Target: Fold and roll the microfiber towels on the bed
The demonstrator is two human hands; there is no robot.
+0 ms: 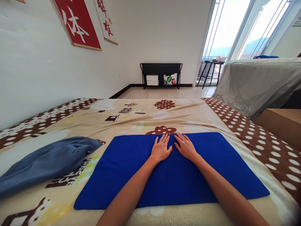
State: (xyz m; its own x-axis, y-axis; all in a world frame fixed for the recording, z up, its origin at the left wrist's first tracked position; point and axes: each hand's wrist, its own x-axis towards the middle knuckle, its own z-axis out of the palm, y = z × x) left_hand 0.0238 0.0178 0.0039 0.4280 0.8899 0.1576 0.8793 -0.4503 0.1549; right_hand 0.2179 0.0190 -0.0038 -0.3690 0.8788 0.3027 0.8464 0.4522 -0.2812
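A blue cloth (178,185), flat and roughly rectangular, is spread on the bed in front of me. My left hand (161,148) lies palm down near the middle of its far edge, fingers stretched out. Beside it, my right hand (185,146) rests flat on the same cloth, fingers extended forward and thumb towards the left hand. A narrow strip of blue shows between the two hands. Neither hand holds anything. A small pale tag (124,133) sticks out at the cloth's far left edge.
A crumpled grey-blue cloth (51,160) lies to the left on the patterned cream blanket (188,116). At the right stand a cardboard box (279,122) and a large plastic-covered piece (256,81). A black rack (161,70) is against the far wall, a dark stool (213,67) by the window.
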